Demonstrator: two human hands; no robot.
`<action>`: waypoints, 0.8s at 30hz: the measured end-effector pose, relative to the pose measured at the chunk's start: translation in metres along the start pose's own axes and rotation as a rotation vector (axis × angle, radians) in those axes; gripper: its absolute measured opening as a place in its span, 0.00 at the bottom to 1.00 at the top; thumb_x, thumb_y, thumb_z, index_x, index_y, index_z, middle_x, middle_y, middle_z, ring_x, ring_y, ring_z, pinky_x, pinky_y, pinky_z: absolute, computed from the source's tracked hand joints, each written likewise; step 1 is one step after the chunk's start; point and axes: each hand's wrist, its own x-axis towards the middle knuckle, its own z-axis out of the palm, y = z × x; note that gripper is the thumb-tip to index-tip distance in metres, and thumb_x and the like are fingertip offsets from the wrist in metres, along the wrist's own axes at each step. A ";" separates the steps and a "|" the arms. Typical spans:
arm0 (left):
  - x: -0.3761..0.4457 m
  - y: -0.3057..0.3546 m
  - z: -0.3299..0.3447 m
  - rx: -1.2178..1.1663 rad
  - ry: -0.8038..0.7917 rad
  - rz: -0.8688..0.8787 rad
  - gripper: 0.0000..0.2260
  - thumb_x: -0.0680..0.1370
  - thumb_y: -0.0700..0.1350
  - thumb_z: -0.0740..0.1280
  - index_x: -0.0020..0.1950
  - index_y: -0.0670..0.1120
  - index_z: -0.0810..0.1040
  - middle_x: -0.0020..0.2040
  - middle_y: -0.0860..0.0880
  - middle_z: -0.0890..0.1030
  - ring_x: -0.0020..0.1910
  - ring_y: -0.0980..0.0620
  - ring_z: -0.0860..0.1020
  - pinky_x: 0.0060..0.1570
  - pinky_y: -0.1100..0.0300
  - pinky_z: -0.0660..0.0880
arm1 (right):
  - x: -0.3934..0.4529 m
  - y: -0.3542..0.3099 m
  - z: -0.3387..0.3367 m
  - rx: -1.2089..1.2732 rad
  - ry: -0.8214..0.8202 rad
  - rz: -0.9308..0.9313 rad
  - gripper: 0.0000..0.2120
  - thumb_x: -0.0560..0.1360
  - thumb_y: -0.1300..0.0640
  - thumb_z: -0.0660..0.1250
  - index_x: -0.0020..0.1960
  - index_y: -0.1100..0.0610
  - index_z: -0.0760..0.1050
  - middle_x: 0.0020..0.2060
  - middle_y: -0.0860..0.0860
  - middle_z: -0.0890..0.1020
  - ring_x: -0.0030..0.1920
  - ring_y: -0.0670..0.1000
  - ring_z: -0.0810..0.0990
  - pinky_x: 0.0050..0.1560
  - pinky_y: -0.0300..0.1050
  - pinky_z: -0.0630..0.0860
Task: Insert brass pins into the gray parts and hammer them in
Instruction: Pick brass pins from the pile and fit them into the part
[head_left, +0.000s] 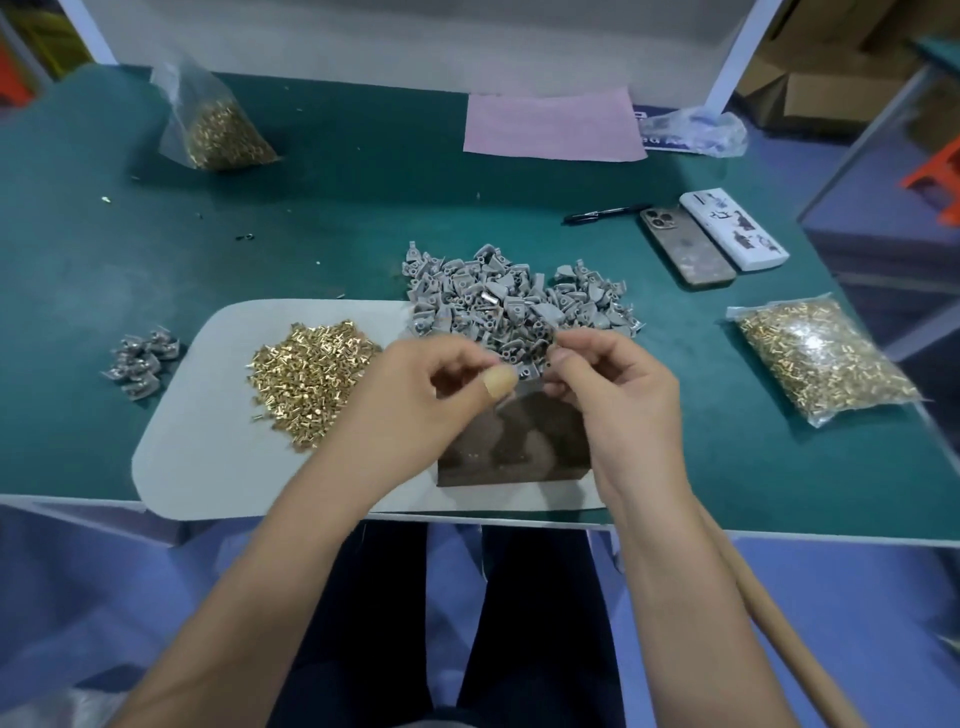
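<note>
a: where are the hands?
b: both over the near end of the gray parts pile (511, 299), which i'll use as the landmark. the left hand (415, 400) and right hand (615, 387) meet just in front of it, above a dark metal block (514, 447).

a: what's each grip doing?
b: the left grip pinches one gray part (525, 375) between taped thumb and fingers. the right grip is curled, fingertips pinched right beside that part — whether a pin sits between them i cannot tell, it is too small and blurred.

a: and the pins?
b: a loose heap of brass pins (311, 379) lies left of the pile on a pale gray mat (208, 457). a bag of pins (823, 356) lies right of the pile, another bag (218, 127) stands far back to its left.

a: anything else on the green bench (337, 218)?
b: a small cluster of gray parts (140, 361) further left than the heap — and behind-right of the pile, a phone (685, 247), a white box (735, 228) and a pen (605, 213).
</note>
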 end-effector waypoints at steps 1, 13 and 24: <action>-0.006 -0.002 0.003 0.075 -0.003 -0.027 0.06 0.75 0.55 0.73 0.42 0.55 0.83 0.36 0.55 0.83 0.36 0.56 0.79 0.39 0.60 0.76 | -0.004 -0.002 -0.003 0.021 -0.010 0.012 0.10 0.76 0.70 0.71 0.44 0.56 0.83 0.35 0.50 0.84 0.35 0.49 0.82 0.39 0.40 0.80; -0.035 -0.014 0.009 0.334 0.060 0.039 0.07 0.77 0.54 0.68 0.53 0.54 0.79 0.43 0.57 0.77 0.44 0.60 0.73 0.46 0.62 0.71 | -0.027 0.001 -0.013 -0.324 -0.147 -0.076 0.05 0.83 0.61 0.62 0.51 0.52 0.73 0.44 0.47 0.88 0.27 0.48 0.75 0.32 0.36 0.71; -0.034 -0.016 0.008 0.311 0.083 0.022 0.06 0.76 0.46 0.73 0.51 0.55 0.83 0.42 0.57 0.75 0.44 0.61 0.73 0.45 0.67 0.68 | -0.029 0.005 -0.003 -0.506 -0.255 -0.281 0.08 0.75 0.62 0.74 0.45 0.49 0.83 0.39 0.43 0.85 0.42 0.46 0.84 0.46 0.46 0.81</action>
